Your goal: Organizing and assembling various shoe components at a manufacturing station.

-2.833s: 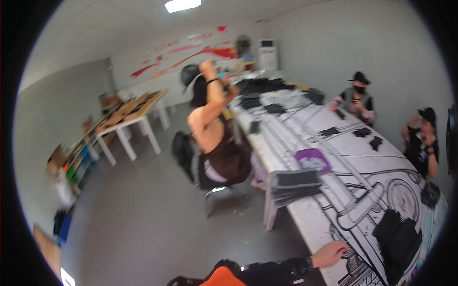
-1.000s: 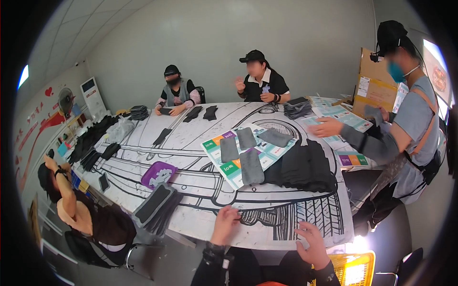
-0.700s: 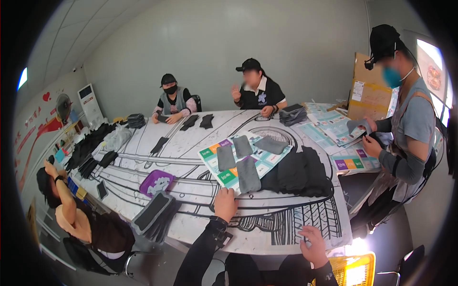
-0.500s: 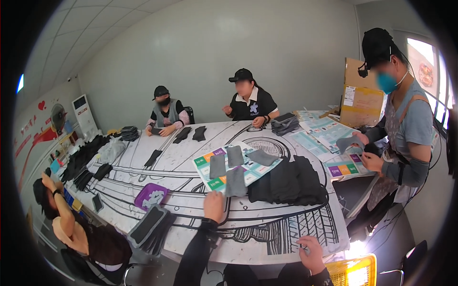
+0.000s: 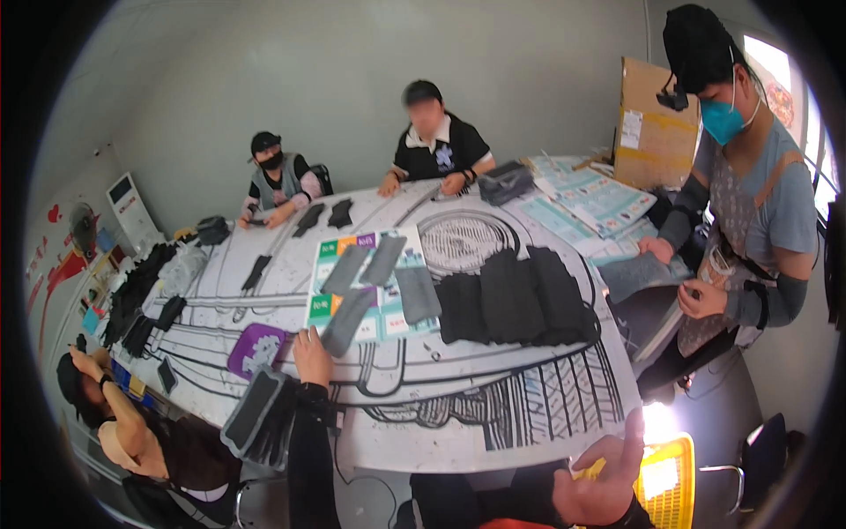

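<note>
A: What's changed?

B: Printed sheet (image 5: 383,310) slid toward 9 o'clock vs. half a sec ago & turned squarer to the wearer. Its 4 gray pcs (image 5: 418,296) are still on it. Black pile (image 5: 515,304) is at its 3 o'clock.

A: Meaning, work-wise?

B: My read: sheet + pcs are being shifted as one, toward the LH side.

A: Grip?

B: LH (image 5: 313,357) is at the sheet's 7 o'clock corner; can't tell if it's pinching or just resting, pads hidden. RH (image 5: 599,489), out at 4 o'clock, has opened wider: fingers spread, nothing held.

A: Hard to see?

B: RH wrist's nearly cut off at the bottom. Yellow basket (image 5: 682,502) is partly behind RH, w/ glare. Pic's a bit soft; can't count the black pile's layers.
</note>
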{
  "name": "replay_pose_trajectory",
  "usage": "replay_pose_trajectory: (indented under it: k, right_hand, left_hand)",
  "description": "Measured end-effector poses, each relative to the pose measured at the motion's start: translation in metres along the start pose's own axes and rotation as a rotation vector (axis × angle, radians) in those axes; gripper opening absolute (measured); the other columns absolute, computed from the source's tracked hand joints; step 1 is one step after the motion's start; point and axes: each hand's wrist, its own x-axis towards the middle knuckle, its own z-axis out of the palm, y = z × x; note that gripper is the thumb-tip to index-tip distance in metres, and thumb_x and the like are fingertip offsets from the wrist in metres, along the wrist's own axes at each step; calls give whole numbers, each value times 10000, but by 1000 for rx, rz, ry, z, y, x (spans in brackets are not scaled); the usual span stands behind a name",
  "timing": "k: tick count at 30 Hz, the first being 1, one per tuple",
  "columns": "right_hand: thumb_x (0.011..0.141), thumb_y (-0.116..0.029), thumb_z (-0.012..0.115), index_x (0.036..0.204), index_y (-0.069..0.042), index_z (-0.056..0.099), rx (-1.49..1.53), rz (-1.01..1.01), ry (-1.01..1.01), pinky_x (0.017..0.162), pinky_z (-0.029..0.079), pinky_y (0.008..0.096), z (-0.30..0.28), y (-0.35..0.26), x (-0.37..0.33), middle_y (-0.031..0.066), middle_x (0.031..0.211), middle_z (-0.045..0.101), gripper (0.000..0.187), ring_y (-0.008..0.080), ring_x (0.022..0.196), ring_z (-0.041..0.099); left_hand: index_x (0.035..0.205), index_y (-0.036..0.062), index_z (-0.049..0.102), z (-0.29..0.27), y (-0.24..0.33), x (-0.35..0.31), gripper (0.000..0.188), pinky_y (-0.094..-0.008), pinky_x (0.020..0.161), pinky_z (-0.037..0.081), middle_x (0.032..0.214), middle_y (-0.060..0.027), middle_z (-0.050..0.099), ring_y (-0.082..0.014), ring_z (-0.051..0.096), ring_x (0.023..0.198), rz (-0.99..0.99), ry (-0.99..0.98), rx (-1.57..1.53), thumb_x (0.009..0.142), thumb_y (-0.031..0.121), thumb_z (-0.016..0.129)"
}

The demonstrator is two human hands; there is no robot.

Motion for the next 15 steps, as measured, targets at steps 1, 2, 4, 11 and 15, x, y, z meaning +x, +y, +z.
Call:
replay_pose_trajectory:
  k: [1, 2, 4, 11, 15]
  right_hand:
    - [742, -94, 740, 1467, 88, 457, -238, -251, -260, 939, 519, 408, -4, -12, 15, 268, 1532, 452, 800, 296, 899, 665]
    - [762, -149, 720, 1514, 150, 359, -460, -515, -520, 1072, 473, 440, -5, -18, 38, 281, 1574, 413, 886, 353, 1094, 679]
    - [790, -237, 702, 1545, 150, 286, 111, -316, -848, 1161, 349, 460, 0, -2, 53, 288, 1615, 340, 944, 380, 1298, 522]
    - [1045, -389, 582, 1649, -27, 197, 516, 254, -1044, 1264, 159, 435, -13, 36, 34, 239, 1716, 137, 803, 360, 1599, 126]
    - [995, -203, 666, 1287, -23, 593, 292, 342, 11, 996, 476, 338, -26, 123, 11, 157, 1287, 627, 350, 221, 1176, 603]
  left_hand:
    - [1331, -37, 558, -10, 4, -4, 577, -483, 944, 492, 1253, -194, 581, -391, 568, 1147, 3, -13, -14, 767, 9, 669]
    - [1339, -34, 556, -20, 4, -8, 584, -488, 947, 492, 1257, -195, 581, -392, 568, 1149, 1, -16, -23, 768, 13, 669]
    - [1360, -22, 536, -10, 27, -2, 595, -510, 949, 492, 1244, -208, 586, -409, 565, 1151, 19, -46, -139, 781, 24, 667]
    - [1370, -10, 524, -20, 15, -18, 593, -532, 992, 452, 1241, -252, 574, -464, 545, 1161, 32, 3, -271, 798, 19, 679]
    - [1360, -19, 533, -30, 36, -34, 524, -503, 1035, 432, 1257, -247, 565, -454, 531, 1205, 64, 28, -443, 851, 12, 654]
